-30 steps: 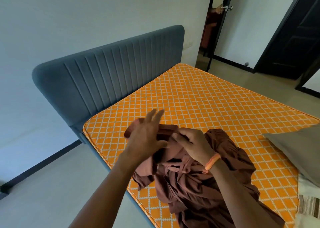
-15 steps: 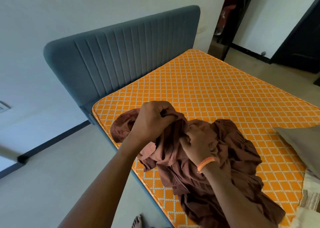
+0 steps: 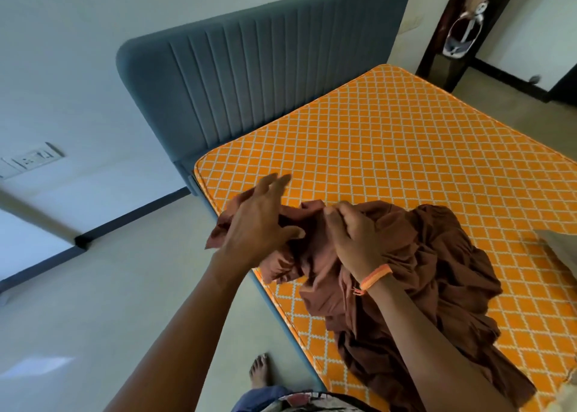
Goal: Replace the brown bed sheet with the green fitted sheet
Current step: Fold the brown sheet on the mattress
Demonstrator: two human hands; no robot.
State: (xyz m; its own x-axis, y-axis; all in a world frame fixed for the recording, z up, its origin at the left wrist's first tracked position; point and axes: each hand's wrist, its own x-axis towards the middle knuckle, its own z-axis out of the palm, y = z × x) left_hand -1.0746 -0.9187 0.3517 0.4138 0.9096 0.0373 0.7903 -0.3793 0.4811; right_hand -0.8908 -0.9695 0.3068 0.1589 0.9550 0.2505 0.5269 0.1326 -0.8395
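Two bare hands worked at a crumpled brown bed sheet [image 3: 431, 274] in the head view. The left hand [image 3: 256, 227] lay against the near end of the bundle with its fingers stretched out and spread, thumb pressed to the cloth, gripping nothing. The right hand [image 3: 352, 239], just beside it, had its fingers curled down into a gathered ridge of the soft, deeply creased fabric; a thin orange band [image 3: 374, 275] circled its wrist. From that hand the sheet spilled rightward and back toward the person in loose, matte folds, heaped on the bare mattress [image 3: 406, 149], whose orange cover carried a white diamond lattice. Beyond the left hand's fingertips rose a blue-grey padded headboard [image 3: 265, 77] with vertical channels and a rounded corner. Far right of the right hand, a grey pillow [image 3: 559, 246] edge showed. Below the left forearm, a bare foot [image 3: 260, 371] stood on the smooth pale floor [image 3: 140, 302].
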